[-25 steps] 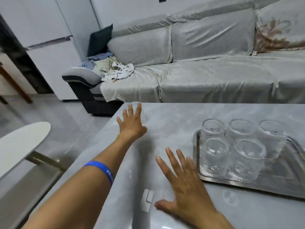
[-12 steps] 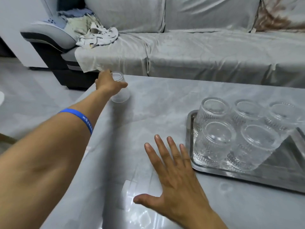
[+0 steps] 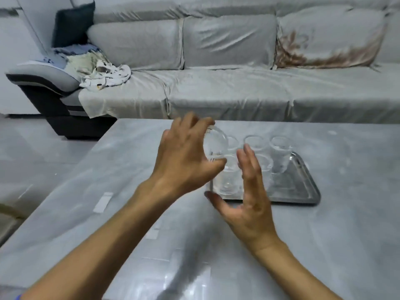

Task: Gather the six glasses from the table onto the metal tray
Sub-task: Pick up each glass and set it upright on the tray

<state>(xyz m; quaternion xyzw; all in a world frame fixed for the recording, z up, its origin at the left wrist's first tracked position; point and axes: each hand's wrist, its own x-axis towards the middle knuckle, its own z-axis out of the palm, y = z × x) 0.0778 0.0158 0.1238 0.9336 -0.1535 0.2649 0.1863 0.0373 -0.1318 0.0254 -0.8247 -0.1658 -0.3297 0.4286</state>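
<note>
Left hand [image 3: 186, 156] grips a glass [image 3: 216, 146] above the tray's [image 3: 303, 191] crowded left edge (right hand [image 3: 249, 195] spread).

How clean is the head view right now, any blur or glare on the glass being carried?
Head view: left hand and its glass are motion-smeared, rim soft; tray glasses look washed-out; white glare on the table near the bottom edge; sofa lines bow from the wide-angle lens.

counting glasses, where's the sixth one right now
In the head view the sixth glass is in the left hand, held in the air over the left end of the metal tray, above the glasses already standing there.
</note>
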